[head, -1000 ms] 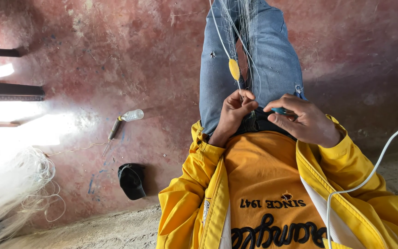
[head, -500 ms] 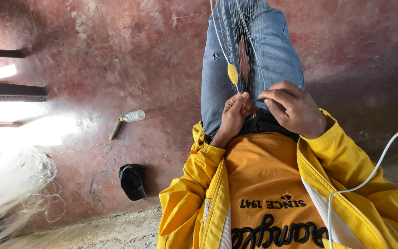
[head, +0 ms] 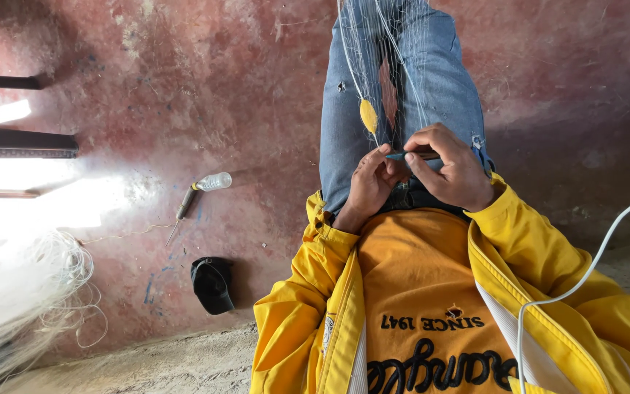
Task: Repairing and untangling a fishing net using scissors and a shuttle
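L hand pinching net, R hand gripping netting needle (over lap)

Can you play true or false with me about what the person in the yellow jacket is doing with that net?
1. Both hands are up at the fine net over the jeans. True: the left hand and the right hand meet there.
2. The right hand holds a dark thin tool. True.
3. The yellow float lies on the floor. False: it hangs in the net above the left hand.
4. The black cap is on the person's knee. False: it lies on the red floor.
5. The screwdriver is in the left hand. False: it lies on the floor by a small clear bottle.
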